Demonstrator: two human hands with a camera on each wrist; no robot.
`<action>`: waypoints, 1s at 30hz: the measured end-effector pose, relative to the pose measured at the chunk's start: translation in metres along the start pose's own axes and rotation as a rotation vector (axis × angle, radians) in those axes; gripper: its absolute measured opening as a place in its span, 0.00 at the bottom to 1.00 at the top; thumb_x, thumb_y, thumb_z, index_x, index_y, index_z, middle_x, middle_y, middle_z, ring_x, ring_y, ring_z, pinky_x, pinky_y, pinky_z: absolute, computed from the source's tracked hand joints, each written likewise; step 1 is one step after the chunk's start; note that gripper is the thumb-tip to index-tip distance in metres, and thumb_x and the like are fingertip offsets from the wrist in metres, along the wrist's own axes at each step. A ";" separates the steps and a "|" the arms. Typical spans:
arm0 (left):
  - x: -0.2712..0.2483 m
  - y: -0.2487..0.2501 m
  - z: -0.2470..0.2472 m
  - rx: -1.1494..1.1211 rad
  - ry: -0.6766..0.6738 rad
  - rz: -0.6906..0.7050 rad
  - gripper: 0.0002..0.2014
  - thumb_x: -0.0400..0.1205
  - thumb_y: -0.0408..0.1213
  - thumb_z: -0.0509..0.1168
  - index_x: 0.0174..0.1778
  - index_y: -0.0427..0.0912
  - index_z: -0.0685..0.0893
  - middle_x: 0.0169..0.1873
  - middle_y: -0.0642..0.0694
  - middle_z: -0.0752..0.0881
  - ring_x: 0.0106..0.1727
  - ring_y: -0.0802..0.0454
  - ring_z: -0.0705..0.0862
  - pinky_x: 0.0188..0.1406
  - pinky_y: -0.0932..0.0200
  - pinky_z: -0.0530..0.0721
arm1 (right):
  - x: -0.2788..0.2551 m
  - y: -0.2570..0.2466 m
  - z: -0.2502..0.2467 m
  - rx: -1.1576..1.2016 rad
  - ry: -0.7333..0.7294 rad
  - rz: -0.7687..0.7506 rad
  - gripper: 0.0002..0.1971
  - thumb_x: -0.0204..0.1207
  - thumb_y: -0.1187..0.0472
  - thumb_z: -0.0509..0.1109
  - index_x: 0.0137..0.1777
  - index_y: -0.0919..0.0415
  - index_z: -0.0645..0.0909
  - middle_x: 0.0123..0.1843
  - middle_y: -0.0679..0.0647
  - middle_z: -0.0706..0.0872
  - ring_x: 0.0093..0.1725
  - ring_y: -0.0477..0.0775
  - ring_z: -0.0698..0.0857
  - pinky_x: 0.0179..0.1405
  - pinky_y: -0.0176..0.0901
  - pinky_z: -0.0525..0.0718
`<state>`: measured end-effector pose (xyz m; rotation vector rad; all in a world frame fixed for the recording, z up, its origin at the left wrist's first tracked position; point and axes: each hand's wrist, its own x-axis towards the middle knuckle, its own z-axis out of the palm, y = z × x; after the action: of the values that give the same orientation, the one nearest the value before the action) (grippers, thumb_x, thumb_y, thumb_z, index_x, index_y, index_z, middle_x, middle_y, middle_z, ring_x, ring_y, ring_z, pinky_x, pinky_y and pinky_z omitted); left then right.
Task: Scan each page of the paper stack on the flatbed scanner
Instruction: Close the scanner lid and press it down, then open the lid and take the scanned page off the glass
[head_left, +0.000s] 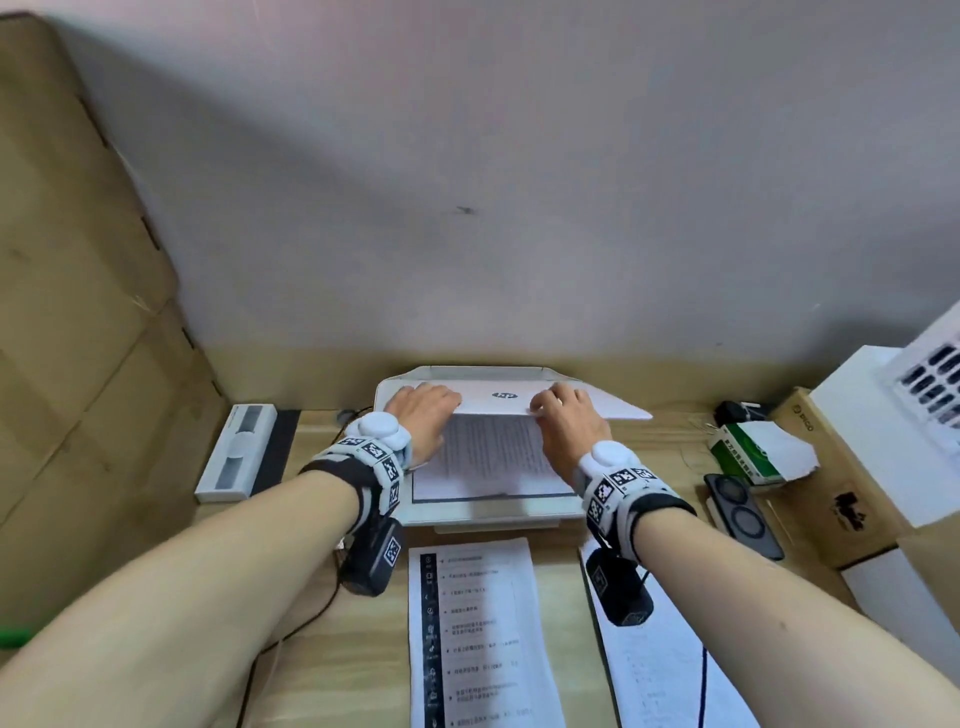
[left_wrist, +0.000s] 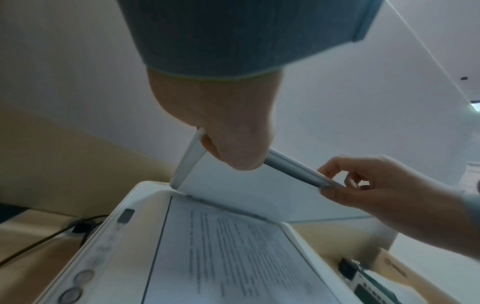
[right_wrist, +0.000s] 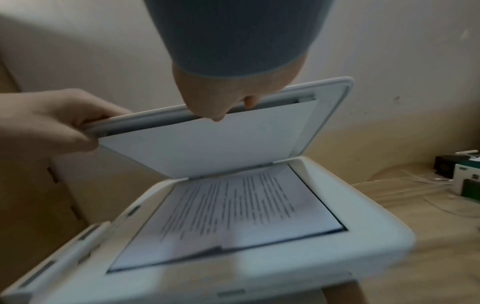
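A white flatbed scanner (head_left: 498, 512) stands at the back of the desk with its lid (head_left: 498, 400) raised partway. My left hand (head_left: 423, 410) grips the lid's front edge near its left end, thumb under the edge (left_wrist: 233, 156). My right hand (head_left: 563, 410) pinches the same edge further right (left_wrist: 335, 187). A printed page (head_left: 493, 457) lies on the glass below the lid, with text lines showing (right_wrist: 233, 209). Two more printed sheets lie on the desk in front: one with a dark left margin (head_left: 478, 634), another (head_left: 660, 670) to its right under my right forearm.
A long white box (head_left: 239, 452) lies left of the scanner, beside a cardboard wall (head_left: 78, 312). To the right are a green-and-white box (head_left: 753, 452), a black case (head_left: 743, 512) and stacked cartons (head_left: 841, 467). A black cable (head_left: 291, 629) runs across the desk's left side.
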<state>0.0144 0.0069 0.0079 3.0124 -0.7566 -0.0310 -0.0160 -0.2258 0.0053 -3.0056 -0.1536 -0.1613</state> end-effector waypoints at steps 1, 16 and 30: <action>0.004 -0.004 -0.003 -0.033 0.029 -0.026 0.20 0.73 0.25 0.61 0.61 0.44 0.79 0.60 0.46 0.83 0.63 0.42 0.79 0.58 0.48 0.79 | 0.009 -0.001 -0.006 0.008 0.015 0.005 0.12 0.83 0.65 0.65 0.65 0.56 0.79 0.64 0.54 0.77 0.63 0.60 0.75 0.50 0.52 0.82; 0.060 -0.026 -0.047 -0.119 0.266 -0.201 0.45 0.73 0.27 0.59 0.86 0.41 0.45 0.85 0.44 0.38 0.86 0.48 0.38 0.85 0.49 0.48 | 0.096 -0.018 -0.052 0.146 -0.013 -0.014 0.42 0.80 0.67 0.64 0.89 0.63 0.43 0.90 0.58 0.38 0.88 0.60 0.50 0.83 0.43 0.56; 0.080 -0.035 -0.068 -0.053 -0.019 -0.249 0.40 0.77 0.32 0.58 0.85 0.36 0.49 0.84 0.41 0.32 0.85 0.45 0.33 0.84 0.45 0.49 | 0.115 -0.009 -0.051 -0.011 -0.138 -0.067 0.40 0.83 0.61 0.59 0.89 0.64 0.41 0.89 0.58 0.32 0.89 0.58 0.37 0.87 0.55 0.53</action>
<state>0.1032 0.0022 0.0739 3.0381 -0.3706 -0.0846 0.0917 -0.2125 0.0694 -3.0232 -0.2673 0.0394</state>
